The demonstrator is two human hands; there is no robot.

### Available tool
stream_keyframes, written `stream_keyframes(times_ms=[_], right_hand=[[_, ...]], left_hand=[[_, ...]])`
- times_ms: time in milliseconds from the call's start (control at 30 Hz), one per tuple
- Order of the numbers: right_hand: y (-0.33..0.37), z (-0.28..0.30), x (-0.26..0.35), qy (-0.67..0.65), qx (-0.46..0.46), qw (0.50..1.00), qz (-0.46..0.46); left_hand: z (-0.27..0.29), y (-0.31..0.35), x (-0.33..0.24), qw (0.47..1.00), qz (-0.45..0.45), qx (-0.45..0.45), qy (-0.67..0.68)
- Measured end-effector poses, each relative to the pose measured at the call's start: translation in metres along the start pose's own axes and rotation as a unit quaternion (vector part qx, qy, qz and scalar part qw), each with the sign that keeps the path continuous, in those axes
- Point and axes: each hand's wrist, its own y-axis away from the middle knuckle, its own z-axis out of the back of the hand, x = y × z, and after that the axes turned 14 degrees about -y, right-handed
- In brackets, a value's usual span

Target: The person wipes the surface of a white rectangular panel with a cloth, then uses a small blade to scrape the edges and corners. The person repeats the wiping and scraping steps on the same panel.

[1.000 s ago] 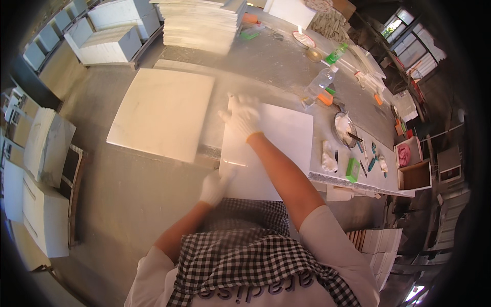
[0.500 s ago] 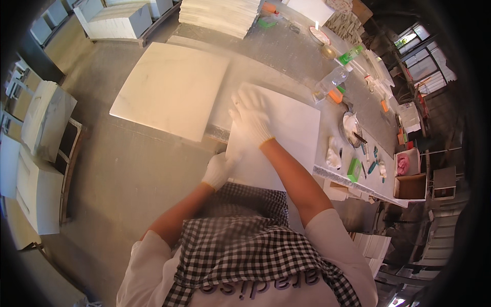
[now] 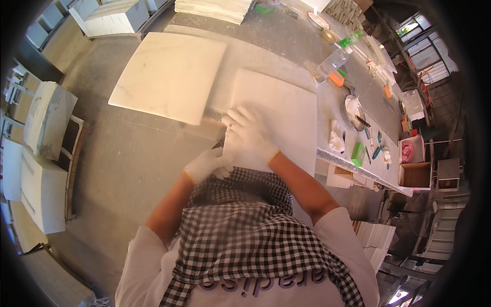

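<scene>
A square white marble tile (image 3: 286, 112) lies before me on the worktable, its near edge by my checked apron. My right hand (image 3: 250, 134), in a white knit glove, rests on the tile's left part with fingers stretched toward its left edge. At the near left corner, my gloved left hand (image 3: 207, 165) is closed about the tile's edge, thumb toward the top face; some of its fingers are hidden. A second white marble tile (image 3: 169, 77) with faint grey veins lies farther off to the left, apart from both hands.
On the table's right stand a clear plastic bottle (image 3: 332, 64), a green box (image 3: 358, 153), a bowl of white material (image 3: 353, 110) and several small tools. Stacked white slabs (image 3: 212, 9) stand at the back. More white blocks (image 3: 46, 112) sit on pallets at the left.
My right hand has slid from the tile's far left corner toward me along its left side. My left hand stays by the near corner. The view has tilted slightly.
</scene>
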Motion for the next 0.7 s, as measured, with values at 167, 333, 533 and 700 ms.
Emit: stream_keyframes(times_ms=[167,333,533,700], right_hand=[[0.009,0.009,0.038,-0.016,-0.009,0.999,0.041],[0.02,0.011,0.058,-0.021,-0.042,0.995,0.086],[0.021,0.007,0.041,0.025,0.01,0.994,0.103],[0.005,-0.005,-0.01,-0.021,0.005,1.0,0.019]], left_hand=[[0.002,0.025,0.009,0.999,-0.049,0.004,0.0],[0.004,0.024,0.014,0.998,-0.04,0.022,-0.04],[0.002,0.022,0.017,0.998,-0.05,0.042,-0.023],[0.001,0.022,0.012,0.998,-0.04,0.02,-0.035]])
